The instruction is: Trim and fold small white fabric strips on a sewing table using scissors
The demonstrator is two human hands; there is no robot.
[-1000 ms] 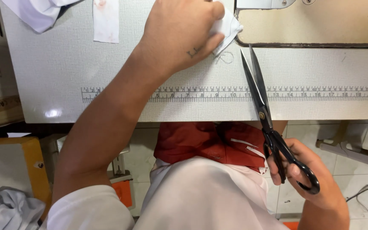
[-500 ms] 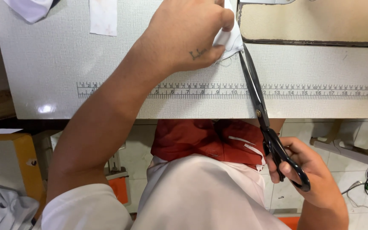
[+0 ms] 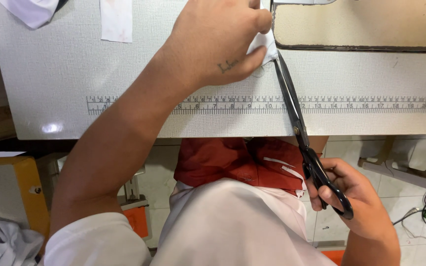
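Scissors (image 3: 297, 118) closed further; blade tips now under white cloth (image 3: 265, 45).

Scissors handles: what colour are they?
Black, seen in the head view: the scissors handles sit in the right hand.

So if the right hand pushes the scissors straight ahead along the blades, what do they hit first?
The white cloth pinched under the left hand. The scissors in the right hand already have their tips at its edge; depth there is hard to judge.
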